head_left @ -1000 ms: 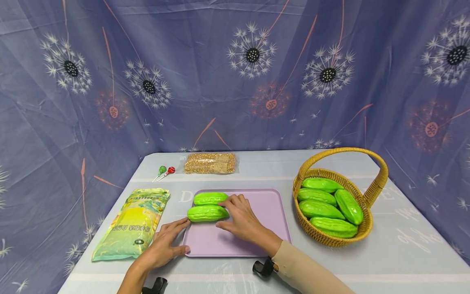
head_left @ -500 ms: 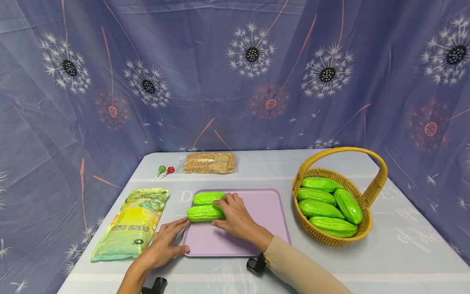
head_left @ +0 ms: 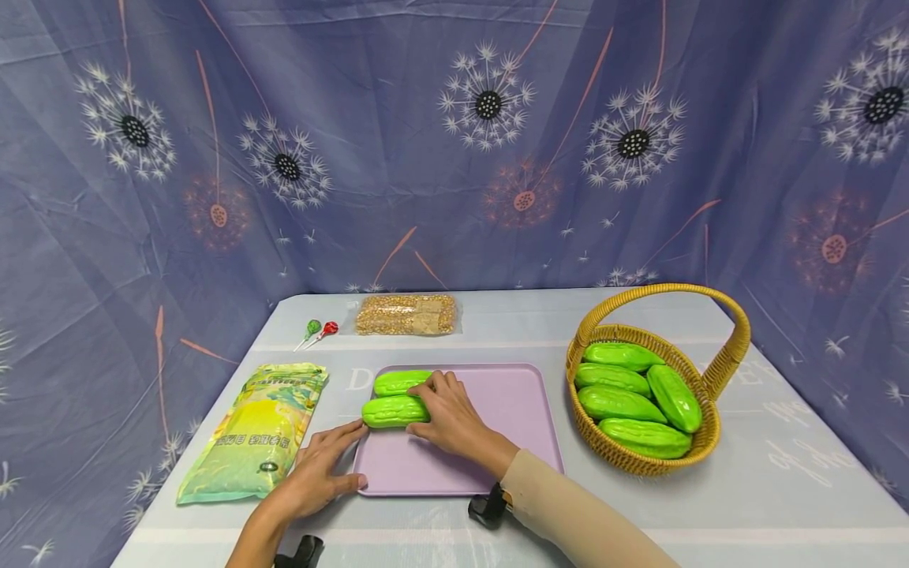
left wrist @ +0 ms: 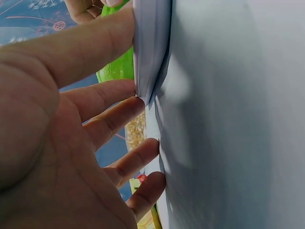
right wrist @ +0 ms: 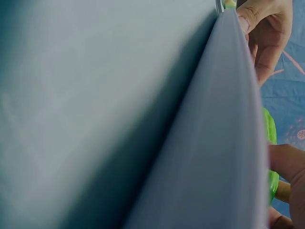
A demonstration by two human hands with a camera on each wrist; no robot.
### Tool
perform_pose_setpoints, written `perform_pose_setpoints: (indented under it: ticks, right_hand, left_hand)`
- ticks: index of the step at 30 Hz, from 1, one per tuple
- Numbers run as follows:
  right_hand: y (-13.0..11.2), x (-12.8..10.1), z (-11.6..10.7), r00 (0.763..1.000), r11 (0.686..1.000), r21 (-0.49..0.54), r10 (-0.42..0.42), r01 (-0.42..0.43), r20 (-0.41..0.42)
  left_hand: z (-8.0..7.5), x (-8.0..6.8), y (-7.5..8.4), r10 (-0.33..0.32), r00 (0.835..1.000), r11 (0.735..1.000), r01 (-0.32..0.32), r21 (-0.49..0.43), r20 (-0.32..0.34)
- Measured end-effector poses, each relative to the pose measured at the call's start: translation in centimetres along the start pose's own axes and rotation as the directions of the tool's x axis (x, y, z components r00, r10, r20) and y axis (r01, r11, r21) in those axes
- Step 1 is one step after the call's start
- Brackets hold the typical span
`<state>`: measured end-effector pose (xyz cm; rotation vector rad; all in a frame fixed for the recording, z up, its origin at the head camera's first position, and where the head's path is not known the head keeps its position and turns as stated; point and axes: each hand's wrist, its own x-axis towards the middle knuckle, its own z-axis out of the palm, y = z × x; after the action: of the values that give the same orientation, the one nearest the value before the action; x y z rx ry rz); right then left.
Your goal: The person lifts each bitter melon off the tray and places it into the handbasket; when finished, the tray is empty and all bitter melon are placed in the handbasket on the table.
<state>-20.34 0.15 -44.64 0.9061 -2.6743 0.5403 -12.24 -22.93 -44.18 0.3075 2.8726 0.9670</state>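
While the left hand [head_left: 319,469] lies flat on the pale grey tablecloth [head_left: 781,489] with fingers straight, thumb on the near-left corner of the lilac tray [head_left: 511,410], the right hand [head_left: 447,418] curls fingers and thumb round the nearer green gourd [head_left: 390,412] on the tray's left part. Just behind it on the tray lies a second gourd [head_left: 398,382]. Left of the tray rests a yellow-green packet [head_left: 256,430]; right of it stands a wicker basket [head_left: 731,347] holding more gourds. Beyond the tray lie a clear bag of grain [head_left: 407,315] and two lollipops [head_left: 318,330]. Behind the table hangs a blue dandelion-print curtain [head_left: 426,142].
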Motion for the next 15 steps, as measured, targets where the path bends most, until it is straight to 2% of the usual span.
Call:
perform_pose_setpoints:
  ticks: [9, 15]
  right_hand:
    - [0.28, 0.16, 0.59, 0.999, 0.999, -0.031, -0.029, 0.028, -0.028]
    - [0.40, -0.06, 0.59, 0.998, 0.999, -0.005, -0.035, 0.035, -0.049]
  left_hand:
    - [-0.11, -0.14, 0.00, 0.016, 1.000, 1.000, -0.015, 0.016, -0.016]
    - [-0.10, -0.15, 0.06, 0.016, 1.000, 1.000, -0.016, 0.002, -0.014]
